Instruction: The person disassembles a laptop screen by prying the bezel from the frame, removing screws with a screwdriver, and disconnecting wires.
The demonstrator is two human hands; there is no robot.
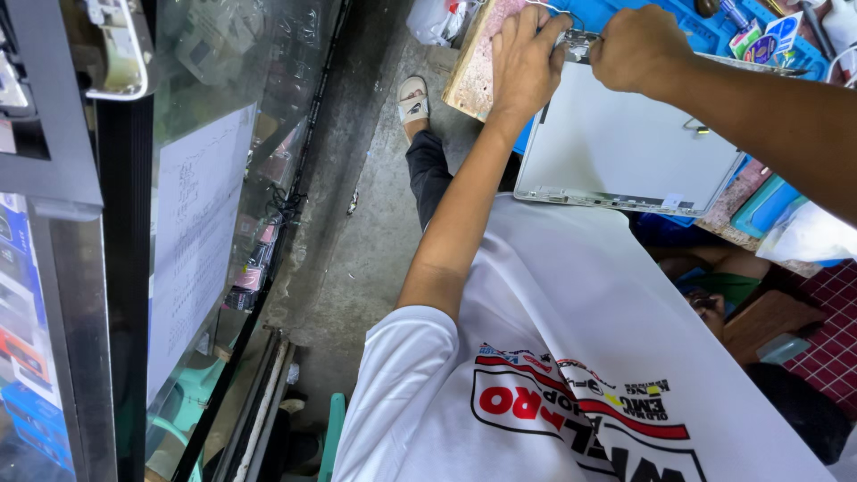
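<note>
Left hand (525, 55), right hand (638, 46), silver tablet shell (616, 147), blue mat (665, 20)

Grey concrete floor (357, 259), glass display cabinet (223, 178) at left, cluttered blue workbench (705, 31), daylight.

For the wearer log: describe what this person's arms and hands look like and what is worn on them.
Both arms are bare from the upper arm down. The left hand and right hand wear no gloves; no rings or watch show. A white short sleeve covers the left upper arm, part of a white T-shirt with red-and-black print.
</note>
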